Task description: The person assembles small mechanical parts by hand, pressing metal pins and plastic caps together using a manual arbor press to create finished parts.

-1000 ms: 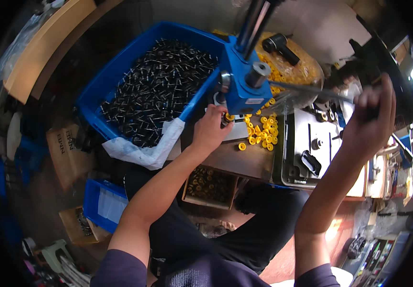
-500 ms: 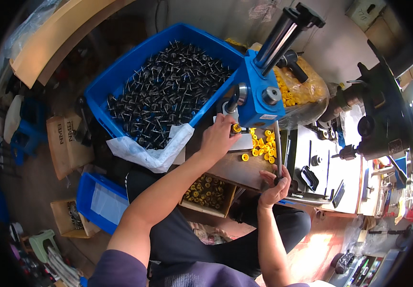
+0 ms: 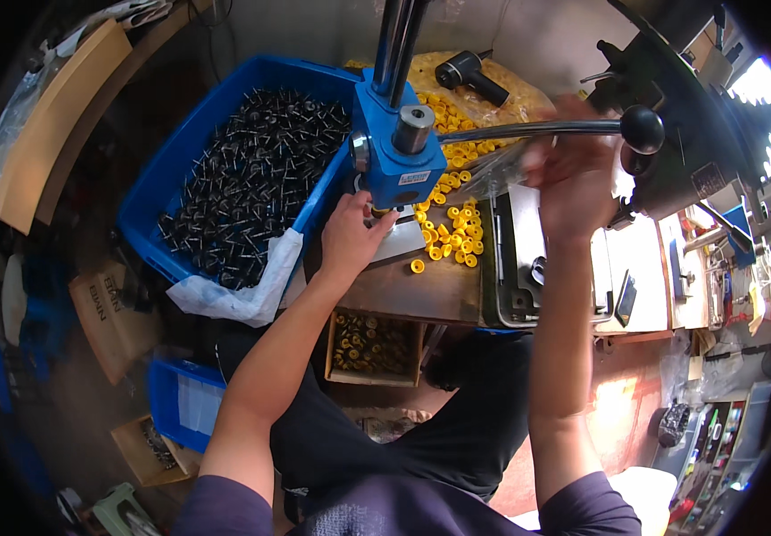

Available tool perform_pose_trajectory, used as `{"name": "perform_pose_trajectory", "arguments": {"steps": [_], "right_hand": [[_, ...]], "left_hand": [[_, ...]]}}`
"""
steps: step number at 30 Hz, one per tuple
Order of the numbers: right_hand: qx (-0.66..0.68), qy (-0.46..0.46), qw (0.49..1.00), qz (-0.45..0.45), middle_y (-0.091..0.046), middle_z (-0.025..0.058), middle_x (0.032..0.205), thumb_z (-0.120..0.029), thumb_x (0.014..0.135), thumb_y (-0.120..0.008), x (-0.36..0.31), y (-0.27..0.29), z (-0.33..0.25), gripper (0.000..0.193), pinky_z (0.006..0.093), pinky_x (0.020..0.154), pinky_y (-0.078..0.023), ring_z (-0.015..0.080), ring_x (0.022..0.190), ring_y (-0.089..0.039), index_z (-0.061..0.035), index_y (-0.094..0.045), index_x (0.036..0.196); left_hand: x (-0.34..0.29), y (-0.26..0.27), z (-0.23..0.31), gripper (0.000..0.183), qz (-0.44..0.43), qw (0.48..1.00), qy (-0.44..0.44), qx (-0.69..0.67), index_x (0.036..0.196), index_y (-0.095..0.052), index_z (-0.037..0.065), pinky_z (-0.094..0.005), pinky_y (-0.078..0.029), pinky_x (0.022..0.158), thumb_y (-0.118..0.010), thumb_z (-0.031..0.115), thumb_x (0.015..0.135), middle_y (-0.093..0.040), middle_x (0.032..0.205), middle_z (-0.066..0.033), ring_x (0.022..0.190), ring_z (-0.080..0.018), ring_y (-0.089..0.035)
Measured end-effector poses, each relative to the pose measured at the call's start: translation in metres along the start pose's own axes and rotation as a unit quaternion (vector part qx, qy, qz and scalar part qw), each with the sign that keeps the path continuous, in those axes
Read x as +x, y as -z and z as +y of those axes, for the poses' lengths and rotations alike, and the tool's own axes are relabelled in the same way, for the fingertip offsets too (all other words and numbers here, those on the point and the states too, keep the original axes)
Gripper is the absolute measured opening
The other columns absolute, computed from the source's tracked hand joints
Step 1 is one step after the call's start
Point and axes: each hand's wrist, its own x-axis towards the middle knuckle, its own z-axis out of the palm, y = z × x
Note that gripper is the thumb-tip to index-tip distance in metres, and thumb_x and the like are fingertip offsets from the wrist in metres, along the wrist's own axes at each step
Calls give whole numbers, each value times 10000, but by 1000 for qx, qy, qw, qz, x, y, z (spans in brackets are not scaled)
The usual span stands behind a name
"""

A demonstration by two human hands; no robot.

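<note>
- Our left hand rests under the blue press, fingers curled together on a small part at its base.
- Our right hand, blurred, has fingers wrapped round the press lever, near its black knob.
- Yellow caps lie on the counter, right of our left hand.

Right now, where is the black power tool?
In the head view, the black power tool lies at the top centre on the heap of yellow caps, just right of the blue press's column.

A blue bin of dark metal pins sits at ten o'clock, white plastic sheet draped over its corner. A black power tool lies at twelve o'clock. A small cardboard box of parts sits below the counter, near centre.
</note>
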Motion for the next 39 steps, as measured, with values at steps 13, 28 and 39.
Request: {"name": "perform_pose_trajectory", "arguments": {"steps": [13, 28, 39], "right_hand": [[-651, -92, 713, -243, -626, 147, 1013, -169, 834, -714, -68, 55, 179, 151, 476, 784, -545, 351, 914, -676, -107, -757, 964], [-642, -73, 716, -265, -628, 127, 909, -68, 778, -669, -64, 52, 188, 147, 426, 730, -556, 332, 844, -683, -90, -753, 896], [-635, -65, 724, -260, -652, 170, 923, -111, 837, -661, -57, 71, 185, 118, 466, 758, -547, 375, 864, -673, -63, -701, 938]], "left_hand": [[-27, 71, 0, 296, -229, 563, 444, -659, 900, -616, 95, -394, -528, 648, -534, 362, 996, -655, 967, -92, 857, -229, -639], [201, 138, -168, 253, 2, 923, 200, 328, 920, -748, 97, -459, -555, 829, -786, 317, 801, -752, 978, -159, 972, -368, -707], [176, 171, -135, 200, 86, 963, 117, 225, 874, -713, 41, -433, -554, 775, -697, 236, 835, -746, 907, -175, 879, -334, -721]]}}
